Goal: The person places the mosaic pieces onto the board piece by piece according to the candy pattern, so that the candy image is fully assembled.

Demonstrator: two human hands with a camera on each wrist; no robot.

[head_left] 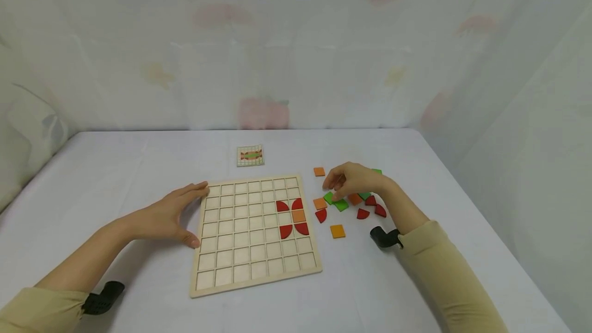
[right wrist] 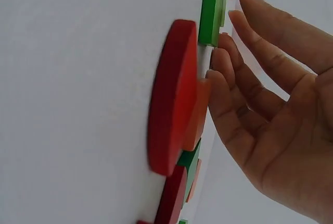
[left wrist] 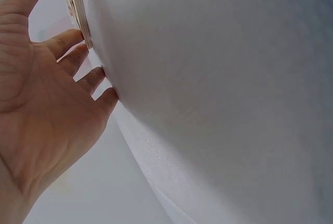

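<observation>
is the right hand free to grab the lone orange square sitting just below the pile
Probably yes. The right hand hovers over the loose pieces with its fingers relaxed and holding nothing, and the orange square lies alone on the table nearby, with nothing on or against it.

loose pieces (head_left: 348,201) right of board (head_left: 256,236), card (head_left: 250,155) behind

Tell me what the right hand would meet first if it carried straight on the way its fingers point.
Most likely the loose green tiles directly under the fingertips of the right hand, with an orange square beside them. The fingers look just above the tiles in the right wrist view, though contact is unclear.
</observation>
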